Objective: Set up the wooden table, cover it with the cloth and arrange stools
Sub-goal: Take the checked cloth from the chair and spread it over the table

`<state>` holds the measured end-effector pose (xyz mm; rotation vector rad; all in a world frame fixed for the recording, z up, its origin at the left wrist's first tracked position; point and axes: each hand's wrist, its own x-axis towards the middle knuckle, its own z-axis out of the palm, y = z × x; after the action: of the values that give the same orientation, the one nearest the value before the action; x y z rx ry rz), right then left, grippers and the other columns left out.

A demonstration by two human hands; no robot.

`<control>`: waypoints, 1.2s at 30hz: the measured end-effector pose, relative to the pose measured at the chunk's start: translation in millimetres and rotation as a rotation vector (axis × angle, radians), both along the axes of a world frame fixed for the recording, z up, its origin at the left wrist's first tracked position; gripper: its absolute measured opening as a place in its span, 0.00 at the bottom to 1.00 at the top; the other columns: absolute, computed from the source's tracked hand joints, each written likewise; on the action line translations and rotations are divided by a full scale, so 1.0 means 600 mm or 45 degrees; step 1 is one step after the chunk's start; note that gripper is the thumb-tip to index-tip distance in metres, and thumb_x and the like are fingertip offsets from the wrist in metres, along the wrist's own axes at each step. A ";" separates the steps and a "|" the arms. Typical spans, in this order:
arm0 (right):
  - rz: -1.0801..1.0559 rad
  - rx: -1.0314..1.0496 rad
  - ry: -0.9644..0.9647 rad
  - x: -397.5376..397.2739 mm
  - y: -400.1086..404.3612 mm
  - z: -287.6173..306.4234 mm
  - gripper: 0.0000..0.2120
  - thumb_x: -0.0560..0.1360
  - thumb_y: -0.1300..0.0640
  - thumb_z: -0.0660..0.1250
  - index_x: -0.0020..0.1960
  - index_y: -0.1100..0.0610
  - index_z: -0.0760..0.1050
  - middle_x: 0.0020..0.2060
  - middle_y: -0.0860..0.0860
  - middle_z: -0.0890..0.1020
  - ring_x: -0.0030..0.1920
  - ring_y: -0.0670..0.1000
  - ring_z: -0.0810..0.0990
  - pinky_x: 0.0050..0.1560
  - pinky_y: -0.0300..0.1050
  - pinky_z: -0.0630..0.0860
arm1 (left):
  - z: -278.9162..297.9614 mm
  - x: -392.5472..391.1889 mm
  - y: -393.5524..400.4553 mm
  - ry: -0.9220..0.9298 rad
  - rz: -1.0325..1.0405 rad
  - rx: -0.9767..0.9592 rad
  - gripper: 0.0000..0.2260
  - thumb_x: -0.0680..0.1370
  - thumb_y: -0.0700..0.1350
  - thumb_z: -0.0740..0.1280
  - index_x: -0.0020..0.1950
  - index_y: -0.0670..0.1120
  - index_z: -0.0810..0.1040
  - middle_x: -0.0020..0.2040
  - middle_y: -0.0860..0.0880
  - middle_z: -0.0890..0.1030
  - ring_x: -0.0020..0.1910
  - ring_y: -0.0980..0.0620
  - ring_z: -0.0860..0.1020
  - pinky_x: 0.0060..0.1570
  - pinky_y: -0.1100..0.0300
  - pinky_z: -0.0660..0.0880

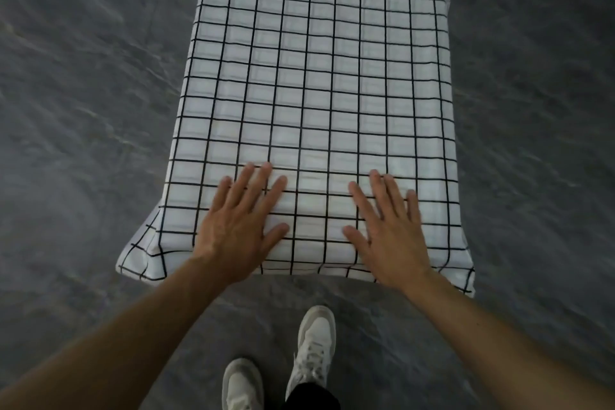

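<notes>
A white cloth with a black grid pattern [316, 76] lies spread over a rectangular table, which it hides completely. The cloth hangs down over all edges and bunches a little at the near corners. My left hand [241, 226] rests flat on the cloth near the front edge, fingers spread. My right hand [387, 230] lies flat beside it, a short gap apart, fingers also spread. Neither hand holds anything. No stools are in view.
Dark grey marbled floor [83, 110] surrounds the table on every side. My two white sneakers [312, 346] stand on the floor just in front of the table's near edge.
</notes>
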<state>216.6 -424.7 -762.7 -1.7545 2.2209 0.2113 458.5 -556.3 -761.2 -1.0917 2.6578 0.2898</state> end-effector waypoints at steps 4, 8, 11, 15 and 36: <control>-0.085 0.045 0.010 -0.024 0.022 0.007 0.38 0.75 0.26 0.37 0.80 0.43 0.37 0.79 0.50 0.36 0.78 0.54 0.34 0.75 0.67 0.39 | 0.002 0.048 -0.008 0.017 0.149 0.005 0.35 0.78 0.70 0.42 0.80 0.56 0.39 0.80 0.50 0.36 0.78 0.47 0.35 0.76 0.39 0.43; -0.075 0.068 -0.003 -0.026 0.024 0.011 0.44 0.70 0.20 0.38 0.79 0.41 0.34 0.79 0.49 0.34 0.78 0.54 0.31 0.72 0.72 0.38 | 0.007 0.057 -0.014 -0.009 0.144 0.034 0.39 0.75 0.75 0.41 0.79 0.57 0.34 0.79 0.52 0.32 0.77 0.47 0.31 0.74 0.34 0.41; -0.071 0.090 0.024 -0.027 0.032 0.016 0.48 0.66 0.17 0.41 0.79 0.40 0.35 0.79 0.49 0.34 0.78 0.55 0.32 0.71 0.74 0.40 | 0.014 0.060 -0.014 -0.043 0.110 0.050 0.44 0.72 0.78 0.42 0.78 0.56 0.32 0.78 0.51 0.29 0.77 0.46 0.30 0.72 0.31 0.42; -0.083 0.101 0.108 -0.037 0.056 0.019 0.50 0.67 0.20 0.54 0.79 0.40 0.39 0.80 0.50 0.40 0.79 0.57 0.39 0.70 0.77 0.49 | 0.022 0.067 -0.017 -0.069 0.081 0.040 0.48 0.68 0.80 0.47 0.79 0.56 0.33 0.78 0.52 0.29 0.77 0.45 0.32 0.70 0.27 0.45; -0.280 0.155 0.026 -0.075 0.112 0.075 0.51 0.72 0.66 0.69 0.80 0.50 0.36 0.79 0.54 0.37 0.79 0.58 0.44 0.70 0.59 0.68 | 0.055 0.183 0.002 -0.021 0.226 -0.076 0.41 0.63 0.32 0.74 0.74 0.48 0.67 0.75 0.43 0.65 0.65 0.38 0.68 0.44 0.42 0.79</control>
<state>171.8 -357.7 -718.0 -1.4397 2.3401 0.3086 568.2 -555.3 -728.0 -1.3459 2.5743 0.2347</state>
